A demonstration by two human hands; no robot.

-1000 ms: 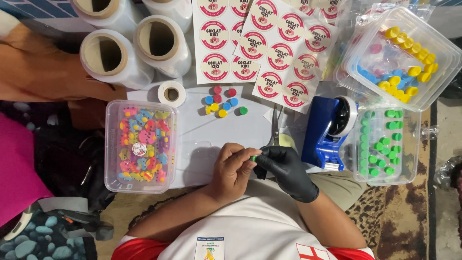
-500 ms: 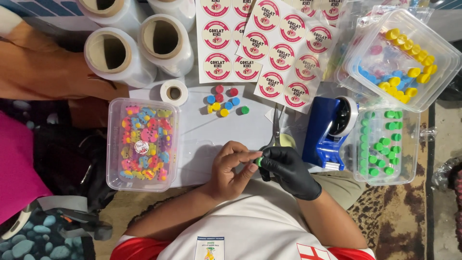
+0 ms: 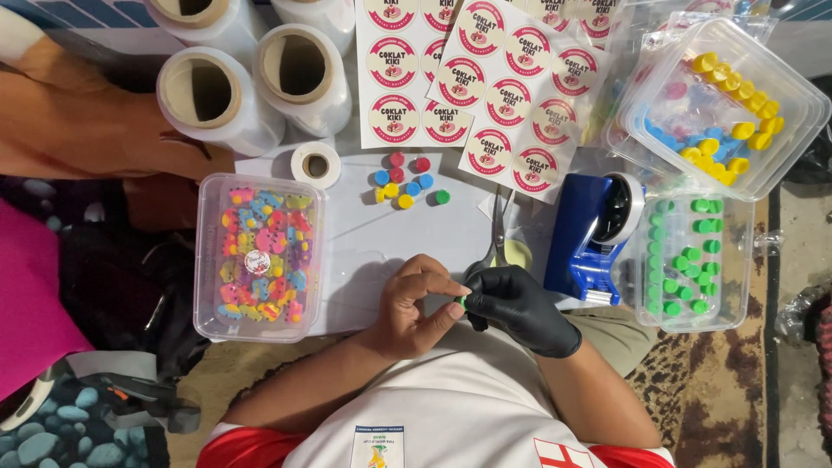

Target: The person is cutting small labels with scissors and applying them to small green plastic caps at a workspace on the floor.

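My bare left hand (image 3: 414,305) and my black-gloved right hand (image 3: 518,305) meet just in front of my chest, both pinching one small green cap (image 3: 460,303) between their fingertips. They hover over the near edge of a white board (image 3: 373,234). Further back on that board lie several loose red, blue, yellow and green caps (image 3: 406,183). A pair of scissors (image 3: 498,227) lies just beyond my right hand.
A lidded clear box of colourful candies (image 3: 258,256) sits left. A blue tape dispenser (image 3: 594,234), a box of green caps (image 3: 689,260) and a box of yellow and blue caps (image 3: 724,104) sit right. Round-sticker sheets (image 3: 485,78), wrap rolls (image 3: 251,82) and a tape roll (image 3: 315,164) lie behind.
Both hands have stayed together on the green cap, shifting only slightly nearer to my body. Nothing else has moved.
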